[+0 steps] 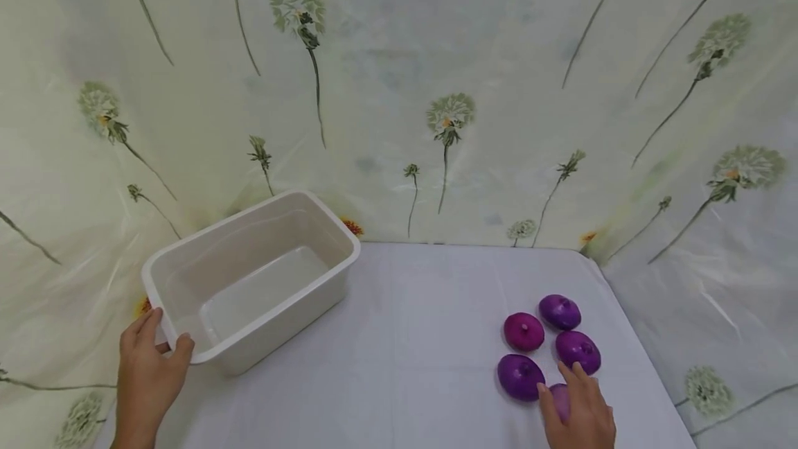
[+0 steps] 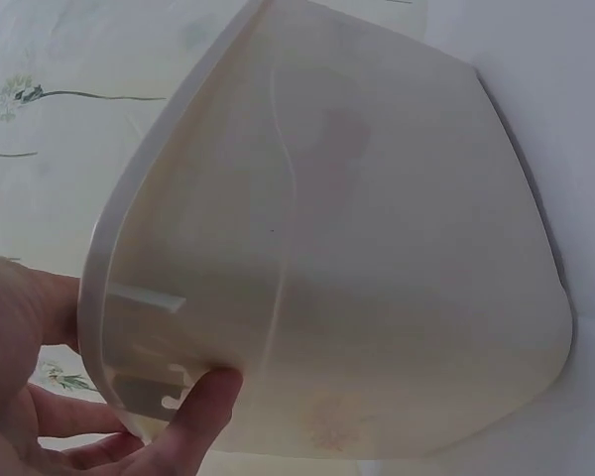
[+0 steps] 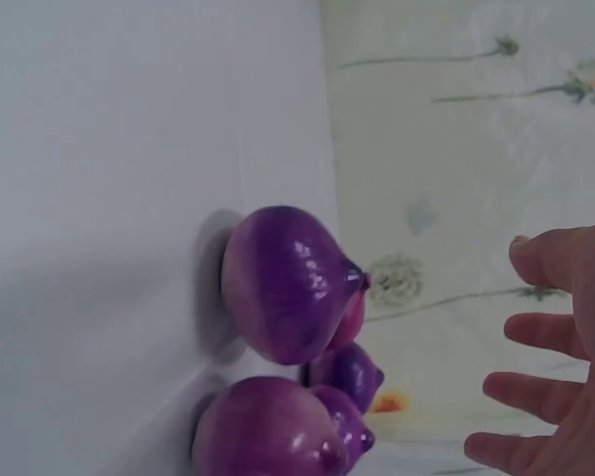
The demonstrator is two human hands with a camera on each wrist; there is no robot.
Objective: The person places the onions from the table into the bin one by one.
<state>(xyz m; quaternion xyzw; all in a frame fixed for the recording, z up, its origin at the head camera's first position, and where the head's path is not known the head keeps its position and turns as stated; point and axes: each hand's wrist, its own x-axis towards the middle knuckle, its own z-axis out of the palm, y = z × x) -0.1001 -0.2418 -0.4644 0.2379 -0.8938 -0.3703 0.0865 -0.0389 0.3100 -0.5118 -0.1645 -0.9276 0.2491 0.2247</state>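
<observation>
My left hand [image 1: 149, 373] grips the near-left corner rim of a white plastic tub [image 1: 299, 310]. In the left wrist view its fingers and thumb curl round the tub's rim [image 2: 104, 228]. Several purple onions lie in a cluster at the right of the table, among them a magenta-toned one [image 1: 524, 332], a dark one [image 1: 520, 377] and one at the far side [image 1: 560, 312]. Over the nearest onion [image 1: 559, 399], partly covering it, hovers my right hand [image 1: 582, 411]. Spread fingers stand apart from the onions [image 3: 283, 288] in the right wrist view, holding nothing.
A white cloth covers the table [image 1: 430, 338], whose far edge meets a curtain [image 1: 386, 89] printed with dandelions. The same printed sheeting hangs at both sides. The tub stands at an angle at the back left; no contents show inside.
</observation>
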